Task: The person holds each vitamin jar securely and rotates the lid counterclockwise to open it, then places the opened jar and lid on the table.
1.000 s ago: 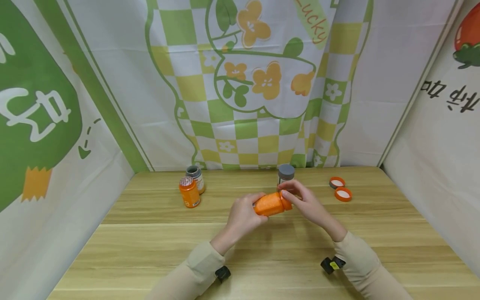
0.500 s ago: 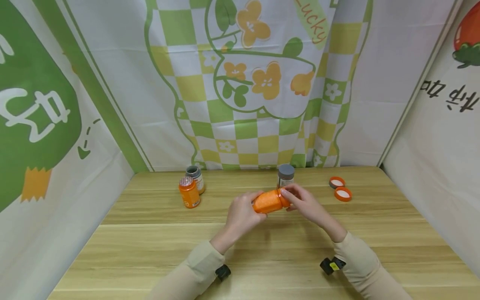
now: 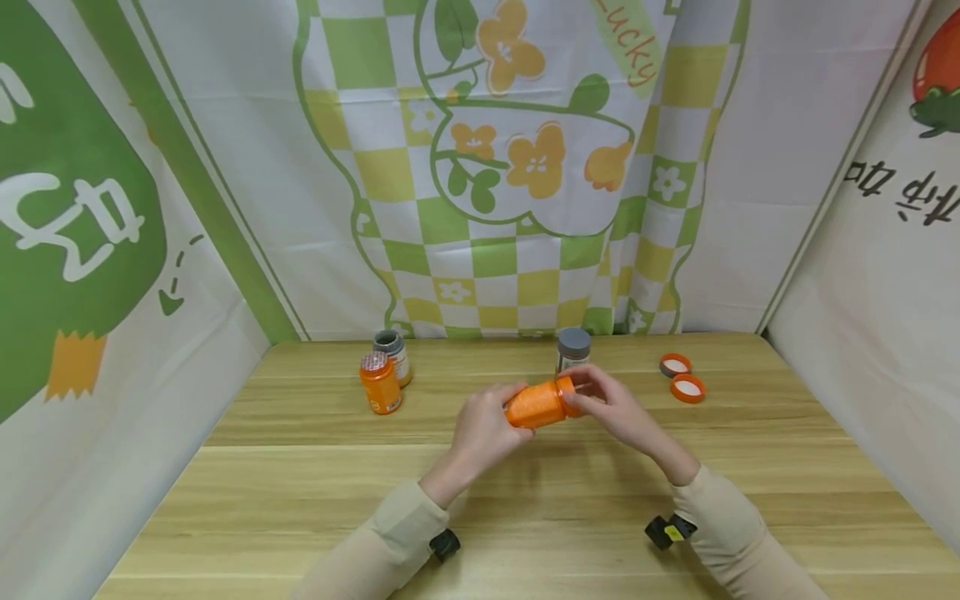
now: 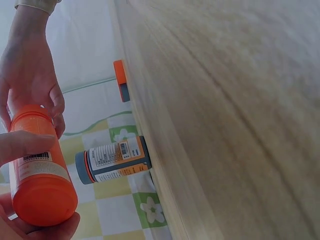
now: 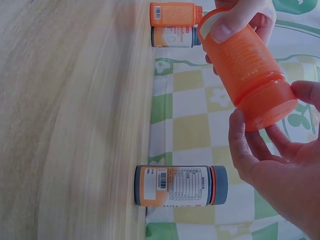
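An orange bottle (image 3: 534, 405) is held tilted above the table, its capped end towards the right. My left hand (image 3: 487, 427) grips its body near the base, with the thumb across the label in the left wrist view. At the other end, the fingertips and thumb of my right hand (image 5: 287, 155) pinch the orange cap (image 5: 267, 106), which sits on the bottle's neck. Just behind my right hand a grey-capped bottle (image 3: 573, 350) stands upright; its printed label (image 4: 111, 156) shows in the left wrist view.
At the back left an orange bottle (image 3: 381, 387) with a silvery top stands in front of an uncapped grey bottle (image 3: 401, 363). Two caps, one grey and orange (image 3: 675, 364) and one orange (image 3: 687, 388), lie at the back right. A patterned curtain (image 3: 487, 275) hangs behind the wooden table (image 3: 315, 500).
The fingers of my right hand have shifted round the cap, and the bottle has turned slightly. My left hand keeps its grip almost in place.
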The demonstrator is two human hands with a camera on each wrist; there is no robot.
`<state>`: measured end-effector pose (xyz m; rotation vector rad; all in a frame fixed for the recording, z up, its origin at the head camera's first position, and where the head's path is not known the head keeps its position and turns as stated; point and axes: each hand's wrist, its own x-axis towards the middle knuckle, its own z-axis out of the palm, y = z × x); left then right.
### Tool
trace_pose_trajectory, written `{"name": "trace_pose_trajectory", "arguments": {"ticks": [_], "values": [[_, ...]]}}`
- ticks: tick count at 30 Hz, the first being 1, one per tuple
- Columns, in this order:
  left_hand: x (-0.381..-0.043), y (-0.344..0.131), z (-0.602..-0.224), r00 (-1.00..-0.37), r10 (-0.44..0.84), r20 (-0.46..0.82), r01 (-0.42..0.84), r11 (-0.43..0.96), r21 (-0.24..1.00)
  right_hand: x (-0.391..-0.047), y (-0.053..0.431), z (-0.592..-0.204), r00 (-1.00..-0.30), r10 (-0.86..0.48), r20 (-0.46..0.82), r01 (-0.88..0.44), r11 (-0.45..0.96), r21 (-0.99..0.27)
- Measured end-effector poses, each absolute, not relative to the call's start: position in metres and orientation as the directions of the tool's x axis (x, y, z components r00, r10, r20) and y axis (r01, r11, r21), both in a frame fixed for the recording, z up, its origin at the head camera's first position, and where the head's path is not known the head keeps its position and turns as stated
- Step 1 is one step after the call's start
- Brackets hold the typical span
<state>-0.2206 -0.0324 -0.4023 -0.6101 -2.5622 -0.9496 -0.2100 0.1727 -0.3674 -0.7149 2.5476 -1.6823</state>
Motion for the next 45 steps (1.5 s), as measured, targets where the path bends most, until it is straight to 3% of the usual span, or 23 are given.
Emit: {"name": "trace_pose_trajectory", "arguments": {"ticks": [14, 28, 36, 45], "values": [[-0.219, -0.032, -0.401, -0.843, 0.283, 0.458, 0.513, 0.681, 0.523, -0.220, 0.184, -0.380, -0.805, -0.456, 0.381, -0.494, 0.160, -0.854], [-0.219, -0.031, -0.402, -0.852, 0.272, 0.448, 0.499, 0.681, 0.535, -0.228, 0.192, -0.390, -0.708, -0.509, 0.490, -0.609, 0.087, -0.789], [-0.220, -0.031, -0.403, -0.845, 0.281, 0.455, 0.511, 0.676, 0.531, -0.222, 0.190, -0.384, -0.764, -0.488, 0.421, -0.536, 0.117, -0.836], [-0.218, -0.030, -0.404, -0.835, 0.301, 0.460, 0.529, 0.666, 0.525, -0.209, 0.179, -0.364, -0.875, -0.388, 0.290, -0.426, 0.332, -0.842]]}}
